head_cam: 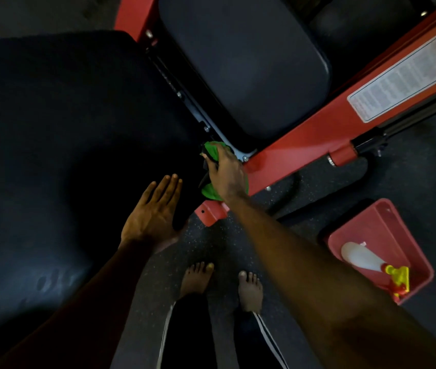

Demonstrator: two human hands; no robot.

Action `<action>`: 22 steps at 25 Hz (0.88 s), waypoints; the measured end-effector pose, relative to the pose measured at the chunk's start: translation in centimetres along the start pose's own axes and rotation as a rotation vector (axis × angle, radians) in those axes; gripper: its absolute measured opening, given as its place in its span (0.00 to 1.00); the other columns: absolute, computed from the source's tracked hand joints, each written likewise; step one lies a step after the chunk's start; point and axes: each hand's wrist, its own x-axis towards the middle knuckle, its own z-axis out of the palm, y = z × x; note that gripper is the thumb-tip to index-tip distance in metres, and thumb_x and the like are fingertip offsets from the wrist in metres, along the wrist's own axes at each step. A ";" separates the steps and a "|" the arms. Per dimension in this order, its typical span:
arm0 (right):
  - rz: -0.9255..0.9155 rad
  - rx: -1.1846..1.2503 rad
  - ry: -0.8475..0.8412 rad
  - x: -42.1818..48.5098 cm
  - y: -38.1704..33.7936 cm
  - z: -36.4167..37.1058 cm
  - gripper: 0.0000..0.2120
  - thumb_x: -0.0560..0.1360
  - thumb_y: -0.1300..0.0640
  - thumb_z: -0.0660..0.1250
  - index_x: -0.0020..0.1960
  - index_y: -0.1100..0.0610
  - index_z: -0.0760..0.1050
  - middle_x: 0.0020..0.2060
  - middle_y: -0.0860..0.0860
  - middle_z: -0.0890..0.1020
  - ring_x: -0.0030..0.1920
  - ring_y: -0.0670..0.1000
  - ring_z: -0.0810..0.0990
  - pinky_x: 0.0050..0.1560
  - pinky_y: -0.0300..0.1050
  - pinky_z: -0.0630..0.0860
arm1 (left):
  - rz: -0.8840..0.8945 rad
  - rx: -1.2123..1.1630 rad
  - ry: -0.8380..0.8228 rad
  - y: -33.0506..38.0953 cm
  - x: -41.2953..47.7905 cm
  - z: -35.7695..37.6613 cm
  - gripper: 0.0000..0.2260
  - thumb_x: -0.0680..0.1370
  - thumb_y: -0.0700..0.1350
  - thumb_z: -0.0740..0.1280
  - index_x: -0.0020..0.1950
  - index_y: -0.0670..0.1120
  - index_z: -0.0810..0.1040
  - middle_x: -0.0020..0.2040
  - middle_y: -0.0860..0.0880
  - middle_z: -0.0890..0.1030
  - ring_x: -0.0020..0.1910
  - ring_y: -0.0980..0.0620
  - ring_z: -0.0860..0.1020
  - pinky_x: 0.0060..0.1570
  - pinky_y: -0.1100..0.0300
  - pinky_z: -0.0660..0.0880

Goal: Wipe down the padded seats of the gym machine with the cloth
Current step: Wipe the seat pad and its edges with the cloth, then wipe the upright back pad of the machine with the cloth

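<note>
The cloth (209,191) is held bunched in the right hand (226,174), whose fingers are curled round it so that green folds show beyond the fingertips and below the wrist. It is pressed down at the gap where the two pads meet the red frame (304,139). The left hand (153,211) is laid out flat with fingers straight and close together, and nothing is held in it. It lies over the near edge of the large pad (65,115), though contact cannot be confirmed. The cloth is judged light, soft and limp, easily folded and unlikely to slip; it is best gripped wadded in the palm so that a broad face can be dragged over the vinyl. The large pad, left of the left hand, is black, smooth and rounded at the corners, with a faint sheen. A smaller pad (243,65) of the same dark upholstery lies beyond the right hand, rectangular with soft corners. The frame is painted steel, hard and glossy. To the right of the right arm, a red plastic tray (387,222) sits on the speckled rubber floor (238,235) with a spray bottle (360,258) lying in it.
</note>
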 end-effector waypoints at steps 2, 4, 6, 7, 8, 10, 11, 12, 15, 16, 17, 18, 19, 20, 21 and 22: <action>0.019 0.049 0.003 -0.3 -0.5 -1.2 0.17 0.81 0.55 0.66 0.69 0.58 0.74 0.62 0.55 0.81 0.64 0.56 0.78 0.65 0.54 0.75 | -0.024 -0.054 0.018 0.2 0.0 -0.7 0.40 0.79 0.67 0.48 0.83 0.43 0.50 0.83 0.45 0.51 0.82 0.50 0.48 0.80 0.52 0.41; 0.028 0.100 0.002 0.0 -1.2 -2.6 0.17 0.81 0.54 0.66 0.69 0.58 0.74 0.61 0.55 0.81 0.64 0.56 0.78 0.64 0.55 0.75 | -0.067 -0.232 -0.012 0.4 0.1 -2.2 0.40 0.78 0.67 0.48 0.83 0.44 0.52 0.83 0.45 0.53 0.82 0.50 0.51 0.80 0.54 0.43; 0.065 0.118 0.018 0.0 -2.5 -4.6 0.17 0.82 0.52 0.66 0.67 0.58 0.75 0.59 0.56 0.81 0.61 0.57 0.79 0.61 0.56 0.76 | -0.091 -0.400 0.016 1.1 0.7 -4.4 0.39 0.78 0.66 0.49 0.83 0.44 0.56 0.82 0.45 0.57 0.81 0.48 0.55 0.79 0.54 0.48; 0.073 0.122 0.043 0.2 -3.3 -5.8 0.17 0.81 0.51 0.66 0.66 0.58 0.75 0.58 0.56 0.82 0.60 0.58 0.79 0.60 0.55 0.76 | -0.090 -0.462 0.062 1.2 1.2 -5.8 0.38 0.78 0.65 0.50 0.82 0.44 0.58 0.81 0.44 0.60 0.81 0.47 0.58 0.79 0.53 0.52; 0.073 0.130 0.067 0.5 -4.1 -6.9 0.17 0.81 0.51 0.66 0.66 0.59 0.75 0.58 0.56 0.82 0.61 0.58 0.79 0.60 0.55 0.76 | -0.098 -0.511 0.118 1.2 1.7 -7.5 0.37 0.78 0.64 0.51 0.81 0.43 0.61 0.80 0.42 0.64 0.79 0.45 0.62 0.78 0.51 0.56; 0.046 0.148 0.092 1.1 -6.4 -10.2 0.17 0.81 0.50 0.66 0.65 0.60 0.76 0.59 0.57 0.82 0.61 0.58 0.79 0.61 0.52 0.75 | -0.091 -0.577 0.253 0.4 2.7 -12.0 0.34 0.79 0.62 0.54 0.79 0.43 0.66 0.75 0.39 0.72 0.74 0.40 0.69 0.73 0.47 0.64; 0.025 0.153 0.106 1.5 -7.7 -12.1 0.17 0.81 0.50 0.66 0.65 0.60 0.76 0.59 0.57 0.82 0.61 0.59 0.79 0.60 0.52 0.75 | -0.073 -0.592 0.328 -0.3 3.1 -14.4 0.33 0.79 0.61 0.56 0.78 0.42 0.68 0.72 0.37 0.74 0.71 0.38 0.72 0.70 0.45 0.67; 0.005 0.159 0.124 1.9 -9.1 -14.2 0.17 0.81 0.50 0.66 0.65 0.60 0.76 0.59 0.57 0.82 0.61 0.59 0.79 0.60 0.51 0.75 | -0.065 -0.598 0.396 -1.0 3.3 -17.0 0.32 0.79 0.60 0.58 0.76 0.42 0.70 0.69 0.37 0.76 0.68 0.37 0.74 0.68 0.45 0.70; -0.003 0.175 0.144 2.7 -13.4 -21.1 0.18 0.82 0.47 0.65 0.66 0.58 0.75 0.59 0.57 0.82 0.61 0.58 0.79 0.56 0.47 0.73 | -0.075 -0.586 0.522 -2.8 3.0 -24.9 0.29 0.78 0.58 0.60 0.75 0.44 0.73 0.67 0.37 0.78 0.65 0.36 0.76 0.66 0.43 0.72; -0.009 0.176 0.149 2.8 -14.9 -23.3 0.18 0.82 0.47 0.64 0.66 0.58 0.75 0.59 0.57 0.82 0.61 0.58 0.79 0.54 0.45 0.72 | -0.069 -0.573 0.546 -3.2 2.6 -27.3 0.28 0.78 0.58 0.61 0.74 0.45 0.74 0.66 0.38 0.79 0.64 0.36 0.76 0.65 0.43 0.72; -0.020 0.179 0.160 2.8 -16.8 -25.9 0.19 0.82 0.47 0.64 0.66 0.58 0.74 0.60 0.57 0.82 0.61 0.58 0.79 0.53 0.44 0.72 | -0.054 -0.563 0.573 -3.5 2.0 -30.2 0.27 0.79 0.57 0.61 0.74 0.45 0.75 0.66 0.38 0.79 0.64 0.37 0.76 0.65 0.44 0.73; -0.034 0.176 0.170 2.8 -18.8 -28.5 0.19 0.82 0.47 0.64 0.66 0.58 0.74 0.60 0.57 0.82 0.61 0.58 0.79 0.52 0.45 0.72 | -0.047 -0.572 0.593 -3.7 1.2 -33.2 0.26 0.79 0.57 0.61 0.73 0.45 0.76 0.65 0.39 0.80 0.63 0.37 0.77 0.65 0.45 0.73; -0.059 0.169 0.184 2.6 -20.9 -31.1 0.19 0.82 0.46 0.64 0.66 0.58 0.75 0.59 0.57 0.82 0.61 0.58 0.79 0.53 0.46 0.72 | -0.048 -0.598 0.607 -4.0 0.5 -36.3 0.26 0.79 0.58 0.60 0.71 0.44 0.77 0.64 0.39 0.81 0.62 0.38 0.78 0.65 0.46 0.73; -0.087 0.153 0.202 2.5 -22.9 -33.8 0.19 0.82 0.46 0.64 0.66 0.58 0.75 0.59 0.57 0.82 0.60 0.58 0.80 0.53 0.47 0.73 | -0.055 -0.627 0.608 -4.2 -0.2 -39.7 0.27 0.78 0.59 0.59 0.70 0.44 0.78 0.63 0.40 0.81 0.62 0.39 0.78 0.64 0.48 0.74; -0.107 0.141 0.209 2.3 -24.8 -36.5 0.18 0.82 0.45 0.64 0.65 0.57 0.75 0.58 0.55 0.83 0.59 0.58 0.80 0.53 0.47 0.74 | -0.064 -0.642 0.599 -4.4 -1.1 -42.8 0.27 0.78 0.60 0.58 0.69 0.44 0.79 0.63 0.41 0.82 0.62 0.40 0.79 0.64 0.48 0.74; -0.120 0.141 0.211 1.9 -26.7 -39.2 0.18 0.82 0.44 0.64 0.64 0.55 0.75 0.57 0.54 0.83 0.58 0.56 0.81 0.52 0.47 0.75 | -0.064 -0.629 0.586 -4.5 -2.2 -46.0 0.28 0.78 0.61 0.58 0.70 0.45 0.78 0.64 0.42 0.81 0.64 0.41 0.78 0.65 0.49 0.74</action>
